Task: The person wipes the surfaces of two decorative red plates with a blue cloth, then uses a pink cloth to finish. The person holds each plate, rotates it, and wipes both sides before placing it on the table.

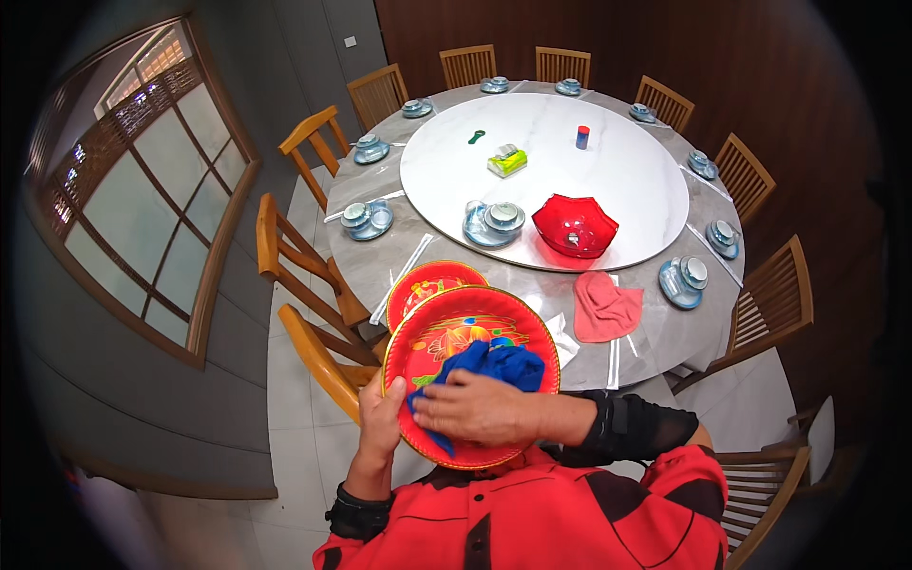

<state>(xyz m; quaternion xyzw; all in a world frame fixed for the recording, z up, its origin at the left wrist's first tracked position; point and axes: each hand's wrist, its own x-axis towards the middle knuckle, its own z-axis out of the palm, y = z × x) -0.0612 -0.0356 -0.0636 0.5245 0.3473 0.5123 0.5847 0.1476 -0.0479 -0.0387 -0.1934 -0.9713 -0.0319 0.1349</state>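
A round red tray (420,356) with a gold rim and a painted flower pattern is held up before my chest. At its left edge, my left hand (381,413) grips the rim, thumb on the inner side. My right hand (474,410) presses a crumpled blue cloth (499,367) against the tray's inner face. Just beyond it, a second red tray (431,281) lies on the near part of the table, partly covered by the first. A pink cloth (605,310) and a crumpled white tissue (563,342) lie to the right.
The round grey table (377,263) carries a white turntable (456,185). On the turntable are a red glass bowl (576,226), stacked tableware (494,224), a tissue pack (507,162), a small cylinder (583,137) and a green bottle opener (477,136). Wooden chairs (306,242) surround the table.
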